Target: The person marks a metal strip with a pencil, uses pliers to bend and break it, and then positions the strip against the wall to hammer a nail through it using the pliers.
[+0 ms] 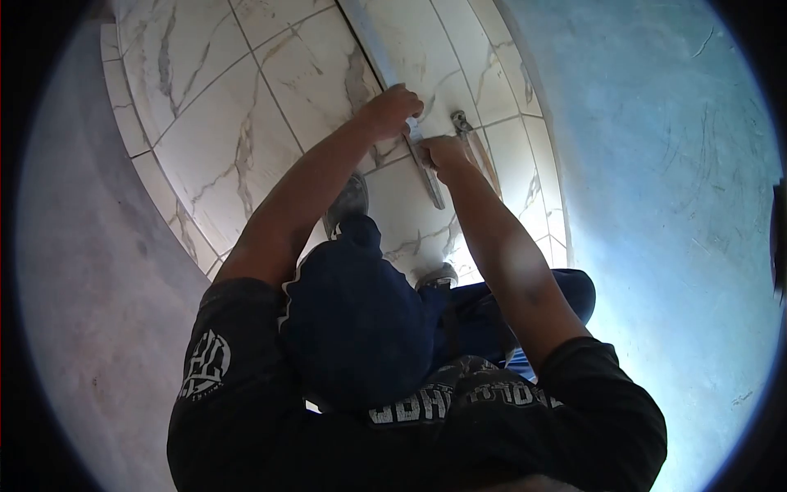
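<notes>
A long narrow metal bar (366,41) runs from the top of the view down over the marbled tile floor (229,156). My left hand (395,112) is closed around it, beside a small pale piece (413,127) whose nature I cannot make out. Just below and to the right, my right hand (443,154) is closed at the same bar, and the bar's lower end (435,193) sticks out past it. A hammer (461,122) with a light handle lies on the tiles right of my right hand.
Blue-grey walls rise at the right (656,164) and left (74,246), with tile skirting (551,180) along their base. My shoes (351,199) stand on the floor below my hands, near my bent knees.
</notes>
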A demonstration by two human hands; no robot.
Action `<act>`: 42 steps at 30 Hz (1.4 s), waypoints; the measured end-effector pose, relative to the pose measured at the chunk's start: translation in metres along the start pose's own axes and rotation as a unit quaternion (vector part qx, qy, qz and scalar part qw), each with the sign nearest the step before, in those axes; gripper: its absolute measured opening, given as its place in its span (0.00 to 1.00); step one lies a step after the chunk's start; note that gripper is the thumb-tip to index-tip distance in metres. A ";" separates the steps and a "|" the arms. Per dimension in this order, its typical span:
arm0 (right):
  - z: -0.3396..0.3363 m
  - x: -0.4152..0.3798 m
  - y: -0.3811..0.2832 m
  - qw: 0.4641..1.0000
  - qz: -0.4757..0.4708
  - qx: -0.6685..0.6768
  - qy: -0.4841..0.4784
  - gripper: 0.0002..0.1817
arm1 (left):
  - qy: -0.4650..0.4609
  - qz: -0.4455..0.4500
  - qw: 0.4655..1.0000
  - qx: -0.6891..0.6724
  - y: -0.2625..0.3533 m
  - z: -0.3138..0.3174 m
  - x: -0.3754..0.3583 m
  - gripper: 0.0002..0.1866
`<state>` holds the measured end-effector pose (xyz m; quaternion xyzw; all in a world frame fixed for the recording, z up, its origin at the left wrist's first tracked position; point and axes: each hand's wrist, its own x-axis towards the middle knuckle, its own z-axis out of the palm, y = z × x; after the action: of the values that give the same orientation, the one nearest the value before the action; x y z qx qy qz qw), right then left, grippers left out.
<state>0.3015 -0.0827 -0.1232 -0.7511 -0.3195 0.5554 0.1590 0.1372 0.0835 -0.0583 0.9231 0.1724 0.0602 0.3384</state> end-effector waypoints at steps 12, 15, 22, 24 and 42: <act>-0.047 -0.092 -0.074 0.779 -0.473 -0.387 0.142 0.04 | -0.004 -0.012 1.000 -0.014 0.006 -0.006 -0.004 0.19; -0.045 -0.082 -0.086 0.723 -0.488 -0.474 0.116 0.03 | -0.009 -0.019 1.000 -0.010 0.008 -0.006 -0.005 0.19; -0.018 -0.069 -0.104 0.868 -0.170 -0.455 0.105 0.05 | -0.024 -0.024 0.999 0.006 0.013 -0.014 -0.004 0.18; -0.028 -0.053 -0.088 0.867 -0.173 -0.468 0.002 0.05 | -0.033 -0.025 0.999 0.003 0.012 -0.017 -0.003 0.18; -0.089 -0.045 -0.041 0.938 0.028 -0.328 0.105 0.30 | -0.014 0.000 0.997 0.075 0.017 -0.012 -0.009 0.19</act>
<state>0.3643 -0.0710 -0.0361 -0.8239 -0.4449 0.3420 -0.0795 0.1302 0.0757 -0.0383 0.9467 0.1721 0.0343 0.2702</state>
